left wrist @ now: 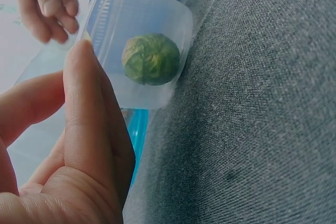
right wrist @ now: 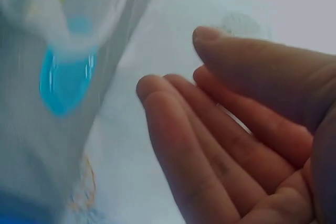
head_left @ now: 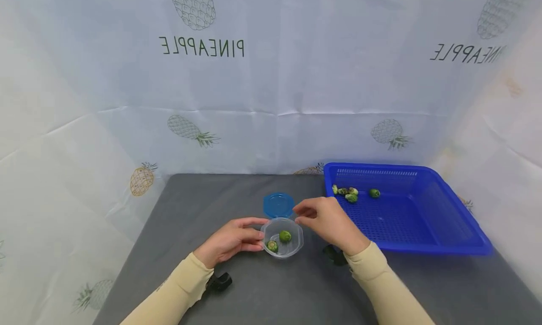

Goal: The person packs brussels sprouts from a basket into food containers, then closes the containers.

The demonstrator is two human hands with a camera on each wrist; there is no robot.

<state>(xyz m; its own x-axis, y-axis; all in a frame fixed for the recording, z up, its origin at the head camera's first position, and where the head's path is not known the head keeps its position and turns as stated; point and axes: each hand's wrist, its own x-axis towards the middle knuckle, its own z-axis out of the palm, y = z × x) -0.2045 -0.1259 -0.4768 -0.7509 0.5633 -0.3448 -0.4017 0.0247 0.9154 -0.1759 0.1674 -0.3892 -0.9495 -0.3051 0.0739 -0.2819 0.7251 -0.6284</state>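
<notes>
My left hand [head_left: 238, 237] grips the left side of a small clear plastic container [head_left: 282, 254]. In the left wrist view its fingers [left wrist: 85, 114] are right at the container's rim. Two Brussels sprouts [head_left: 285, 236] lie inside on the bottom; one shows through the wall as a leafy green ball [left wrist: 151, 59]. My right hand [head_left: 325, 217] hovers just to the right of the container, with nothing between its thumb and bent fingers [right wrist: 178, 145]. Right behind the container lies a blue lid [head_left: 279, 205].
A blue plastic basket [head_left: 427, 245] stands on the right of the grey table [head_left: 211, 198]. Several Brussels sprouts [head_left: 351, 198] sit near its left wall. A curtain printed with pineapples [head_left: 275, 80] hangs behind the table and along both sides.
</notes>
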